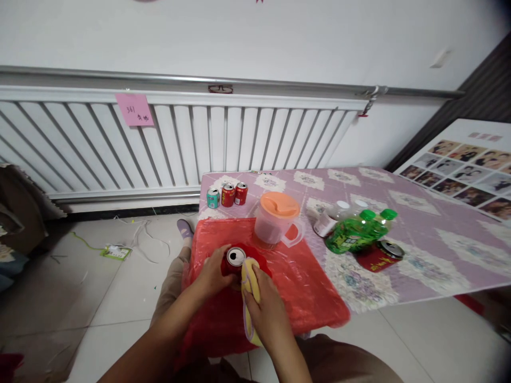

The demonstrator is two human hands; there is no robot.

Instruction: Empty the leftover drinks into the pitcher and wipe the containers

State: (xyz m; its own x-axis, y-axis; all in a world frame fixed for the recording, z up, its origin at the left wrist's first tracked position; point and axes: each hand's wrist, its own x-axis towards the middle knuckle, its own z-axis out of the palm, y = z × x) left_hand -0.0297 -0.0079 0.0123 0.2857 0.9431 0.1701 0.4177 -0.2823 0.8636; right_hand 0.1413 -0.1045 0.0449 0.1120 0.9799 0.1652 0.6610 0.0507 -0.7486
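My left hand (pixel 214 272) is wrapped round the side of an upright, opened red drink can (pixel 236 256), whose silver top faces me. Folded in my right hand (pixel 265 303) is a yellow cloth (pixel 251 276) with a pale purple edge, held against the can's right side. Beneath the can shows a red round shape, partly hidden by my hands. A red plastic sheet (pixel 311 298) covers this end of the table. Just beyond the can stands a clear pitcher (pixel 267 229) with an orange lid and a little liquid at its bottom.
Three small cans (pixel 227 196) stand at the table's far left corner. To the right lie green bottles (pixel 355 234), clear white-capped bottles (pixel 329 219) and a larger red can (pixel 379 256). A radiator (pixel 239 138) runs behind. A power strip (pixel 115 251) lies on the floor.
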